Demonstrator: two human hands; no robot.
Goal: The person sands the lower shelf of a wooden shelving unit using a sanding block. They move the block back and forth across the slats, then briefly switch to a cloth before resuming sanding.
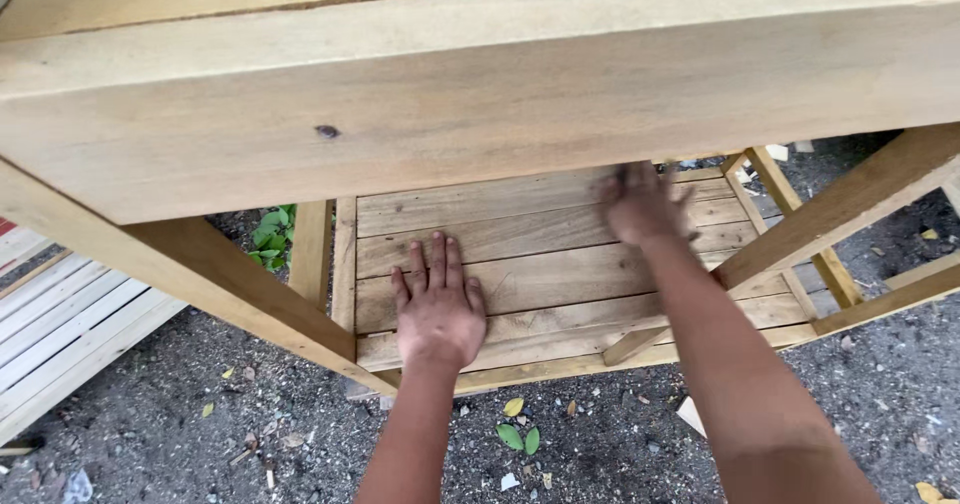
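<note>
I look down through a pale wooden frame at a lower shelf of planks (560, 284). My left hand (438, 304) lies flat on the shelf's front planks, palm down, fingers together and stretched. My right hand (640, 204) reaches farther back over the shelf, blurred by motion, fingers spread against the boards; I see nothing held in it. A thick wooden top beam (480, 114) crosses the upper view and hides the back of the shelf.
Slanted wooden legs (240, 294) stand left and right (850, 204). White slatted boards (60, 334) lie at left. Dark gravel ground (600, 444) with leaves and wood scraps lies below; a green plant (272, 236) grows behind the left leg.
</note>
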